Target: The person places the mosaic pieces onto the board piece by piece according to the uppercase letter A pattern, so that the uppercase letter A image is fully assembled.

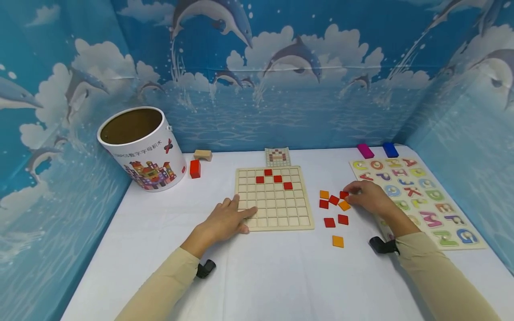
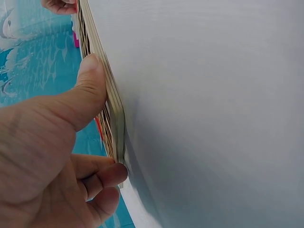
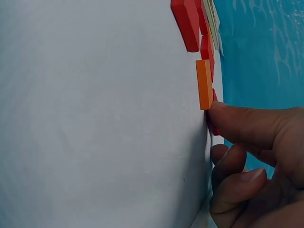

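A wooden grid board (image 1: 275, 209) lies mid-table with several red tiles (image 1: 277, 179) set in its top rows. My left hand (image 1: 234, 216) rests on its lower left corner. In the left wrist view the thumb (image 2: 90, 80) presses on the board's edge (image 2: 115, 111) and the other fingers touch its corner. Right of the board lie loose red and orange tiles (image 1: 337, 241). My right hand (image 1: 353, 192) pinches a red tile (image 1: 343, 195) in that cluster. In the right wrist view the thumb (image 3: 237, 121) sits on this red tile (image 3: 212, 127), against an orange tile (image 3: 204, 83).
A white cardboard bucket (image 1: 138, 149) stands open at the back left, with a red block (image 1: 195, 168) and a wooden arch block (image 1: 202, 154) beside it. A pattern card (image 1: 277, 157) lies behind the board. An alphabet puzzle (image 1: 417, 200) fills the right side, with magenta (image 1: 365, 150) and blue (image 1: 390, 150) blocks behind it. Dolphin-print walls enclose the table.
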{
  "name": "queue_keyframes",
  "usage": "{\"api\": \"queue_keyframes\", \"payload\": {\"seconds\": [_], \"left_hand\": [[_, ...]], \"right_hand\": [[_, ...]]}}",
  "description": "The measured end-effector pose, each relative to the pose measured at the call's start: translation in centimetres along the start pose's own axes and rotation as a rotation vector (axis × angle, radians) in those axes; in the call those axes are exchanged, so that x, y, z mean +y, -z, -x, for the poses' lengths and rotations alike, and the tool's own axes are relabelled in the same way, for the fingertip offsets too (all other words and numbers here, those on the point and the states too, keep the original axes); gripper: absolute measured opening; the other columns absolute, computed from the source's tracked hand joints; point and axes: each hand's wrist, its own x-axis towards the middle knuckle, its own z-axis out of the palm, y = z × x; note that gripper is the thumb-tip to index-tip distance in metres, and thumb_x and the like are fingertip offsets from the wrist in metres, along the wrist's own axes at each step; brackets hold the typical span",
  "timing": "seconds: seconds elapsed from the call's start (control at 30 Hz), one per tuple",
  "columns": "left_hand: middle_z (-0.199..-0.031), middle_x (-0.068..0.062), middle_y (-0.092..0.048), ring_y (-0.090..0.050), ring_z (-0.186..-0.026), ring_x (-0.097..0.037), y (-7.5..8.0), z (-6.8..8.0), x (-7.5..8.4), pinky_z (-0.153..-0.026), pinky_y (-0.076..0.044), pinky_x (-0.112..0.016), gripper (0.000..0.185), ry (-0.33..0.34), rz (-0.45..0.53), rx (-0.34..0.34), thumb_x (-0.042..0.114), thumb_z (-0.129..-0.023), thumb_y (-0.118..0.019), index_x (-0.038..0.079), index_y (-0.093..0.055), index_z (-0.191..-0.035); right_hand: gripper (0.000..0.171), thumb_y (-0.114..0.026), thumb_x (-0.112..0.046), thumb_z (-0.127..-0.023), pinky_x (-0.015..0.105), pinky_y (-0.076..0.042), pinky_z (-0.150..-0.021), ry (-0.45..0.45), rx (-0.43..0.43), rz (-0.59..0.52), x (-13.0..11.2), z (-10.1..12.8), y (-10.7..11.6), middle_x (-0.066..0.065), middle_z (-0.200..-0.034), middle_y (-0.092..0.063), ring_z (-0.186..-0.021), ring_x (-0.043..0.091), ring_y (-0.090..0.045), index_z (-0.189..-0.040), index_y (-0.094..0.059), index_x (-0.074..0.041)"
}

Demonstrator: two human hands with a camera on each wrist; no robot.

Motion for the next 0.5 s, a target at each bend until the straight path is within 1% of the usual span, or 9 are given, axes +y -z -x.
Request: {"api": "queue_keyframes", "payload": {"seconds": [0.17,0.23,0.4,0.5], "left_hand": [[-0.162,-0.031,-0.027,-0.043,-0.115,-0.030,0.06,0.03,0.04,-0.092,-0.038,-0.040,0.068,0.002,-0.006,0.000,0.046,-0.092,-0.070,0.036,-0.045,-0.155],[-0.161,-0.031,-0.027,-0.044,-0.115,-0.030,0.07,0.03,0.03,-0.092,-0.039,-0.041,0.068,-0.002,-0.011,0.001,0.047,-0.092,-0.069,0.036,-0.045,-0.155],[-0.160,-0.032,-0.029,-0.045,-0.116,-0.032,0.00,0.01,-0.02,-0.094,-0.040,-0.044,0.068,-0.012,-0.032,0.009,0.047,-0.093,-0.068,0.035,-0.045,-0.155],[-0.160,-0.032,-0.029,-0.045,-0.115,-0.032,-0.03,0.02,-0.04,-0.095,-0.040,-0.044,0.068,-0.009,-0.039,0.010,0.047,-0.093,-0.068,0.035,-0.044,-0.155]], "right_hand": [[0.032,-0.072,-0.021,-0.095,0.039,-0.047,-0.083,-0.031,0.045,-0.033,0.02,-0.62,-0.23,0.016,-0.109,-0.058,-0.104,0.032,-0.051,-0.119,-0.059,-0.004],[0.031,-0.070,-0.019,-0.097,0.036,-0.047,-0.080,-0.039,0.059,-0.058,0.08,-0.72,-0.29,0.016,-0.106,-0.056,-0.101,0.031,-0.051,-0.119,-0.057,-0.003],[0.040,-0.060,-0.021,-0.103,0.030,-0.047,-0.071,-0.057,0.079,-0.134,0.16,-0.79,-0.38,0.018,-0.109,-0.053,-0.091,0.029,-0.052,-0.138,-0.052,-0.005],[0.044,-0.054,-0.028,-0.106,0.029,-0.045,-0.067,-0.065,0.089,-0.197,0.06,-0.91,-0.27,0.018,-0.108,-0.052,-0.085,0.028,-0.051,-0.144,-0.050,-0.009]]}}
